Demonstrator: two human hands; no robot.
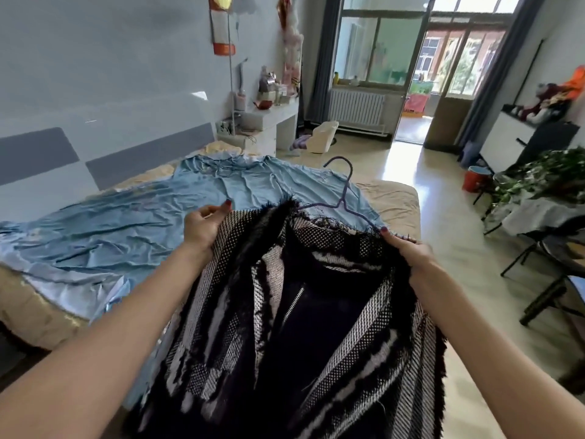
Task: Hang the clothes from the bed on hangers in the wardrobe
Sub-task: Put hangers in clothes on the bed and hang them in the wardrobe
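left hand (205,224) pinched the left shoulder of the black & white woven jacket (300,312); right hand (408,248) gripped the right shoulder edge w/ the purple wire hanger (343,198) inside the neck, hook up. jacket hung btwn the arms over the bed (392,198) edge. step looked like seating the jacket on the hanger; next prob needs squaring the shoulders, then carrying it to the wardrobe, not in view. a blue garment (142,223) lay spread on the bed. beyond: radiator (356,107), open door, plants at right.
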